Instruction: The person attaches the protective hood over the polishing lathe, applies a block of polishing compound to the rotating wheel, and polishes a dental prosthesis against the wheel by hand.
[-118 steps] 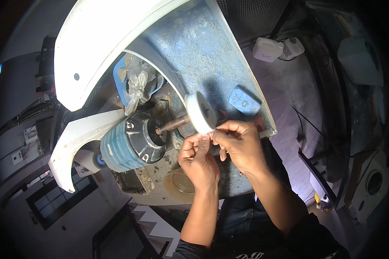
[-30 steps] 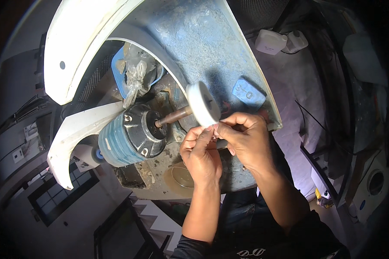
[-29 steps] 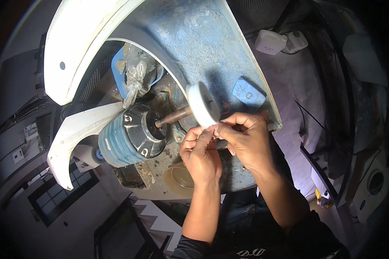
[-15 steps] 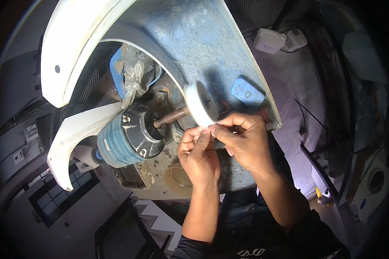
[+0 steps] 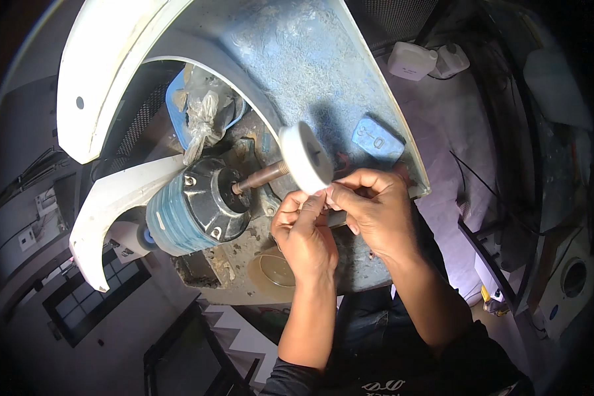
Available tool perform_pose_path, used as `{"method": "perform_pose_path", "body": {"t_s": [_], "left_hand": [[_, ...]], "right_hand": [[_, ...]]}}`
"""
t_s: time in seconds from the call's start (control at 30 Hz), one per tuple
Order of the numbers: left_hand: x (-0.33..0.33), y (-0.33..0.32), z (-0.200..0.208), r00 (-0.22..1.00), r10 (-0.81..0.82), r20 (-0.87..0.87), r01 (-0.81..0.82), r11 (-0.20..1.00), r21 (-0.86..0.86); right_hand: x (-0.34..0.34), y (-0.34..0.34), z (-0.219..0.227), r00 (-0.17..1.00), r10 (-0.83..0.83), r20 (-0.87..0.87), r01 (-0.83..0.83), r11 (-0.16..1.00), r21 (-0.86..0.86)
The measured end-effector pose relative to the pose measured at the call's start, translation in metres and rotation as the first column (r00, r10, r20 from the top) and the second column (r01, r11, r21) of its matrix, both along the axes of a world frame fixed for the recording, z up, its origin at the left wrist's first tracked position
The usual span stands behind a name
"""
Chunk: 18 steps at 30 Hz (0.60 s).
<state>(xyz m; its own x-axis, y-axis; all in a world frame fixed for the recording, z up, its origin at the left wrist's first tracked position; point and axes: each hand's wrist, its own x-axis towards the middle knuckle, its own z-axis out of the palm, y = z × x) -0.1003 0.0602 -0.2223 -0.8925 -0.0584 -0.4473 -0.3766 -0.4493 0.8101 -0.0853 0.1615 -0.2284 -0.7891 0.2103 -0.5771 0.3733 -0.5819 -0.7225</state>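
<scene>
A white polishing wheel [image 5: 299, 158] sits on the brown metal shaft [image 5: 263, 177] of a motor with a ribbed blue body [image 5: 176, 218] and a black end cover. Just under the wheel's lower rim, my left hand [image 5: 308, 234] has its thumb and fingers pinched together. My right hand [image 5: 378, 211] pinches from the other side, its fingertips meeting those of the left. Whatever lies between them is too small and covered to make out. The fingertips are at the wheel's edge; whether they touch it I cannot tell.
Behind the wheel curves a white guard [image 5: 105, 79] with a dusty blue inner tray [image 5: 297, 59]. A blue block [image 5: 378, 140] lies in that tray. Farther left, a tied plastic bag [image 5: 206, 119] rests in a blue container. A round dish [image 5: 272, 269] stands near the bench front, left of my wrists.
Both hands stay at the wheel's lower rim. My right hand's fingertips have shifted very slightly right, and its grip has turned a little.
</scene>
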Motion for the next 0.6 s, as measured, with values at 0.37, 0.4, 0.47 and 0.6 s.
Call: {"method": "perform_pose_path", "body": {"t_s": [0.37,0.4,0.47,0.6], "left_hand": [[0.001,0.002,-0.004,0.999,0.046,-0.003,-0.046,0.999,0.011],[0.003,0.002,-0.005,0.998,0.068,0.003,-0.068,0.998,0.005],[0.006,0.001,-0.007,0.997,0.072,-0.007,-0.072,0.997,0.010],[0.009,-0.002,-0.011,0.992,0.081,-0.092,-0.077,0.996,0.048]], "right_hand": [[0.001,0.004,-0.004,0.998,0.054,-0.033,-0.050,0.993,0.103],[0.000,0.004,-0.004,0.996,0.068,-0.056,-0.059,0.987,0.148],[0.000,0.004,-0.004,0.993,0.085,-0.079,-0.068,0.979,0.192],[0.000,0.002,-0.002,0.989,0.109,-0.103,-0.088,0.977,0.193]]}}
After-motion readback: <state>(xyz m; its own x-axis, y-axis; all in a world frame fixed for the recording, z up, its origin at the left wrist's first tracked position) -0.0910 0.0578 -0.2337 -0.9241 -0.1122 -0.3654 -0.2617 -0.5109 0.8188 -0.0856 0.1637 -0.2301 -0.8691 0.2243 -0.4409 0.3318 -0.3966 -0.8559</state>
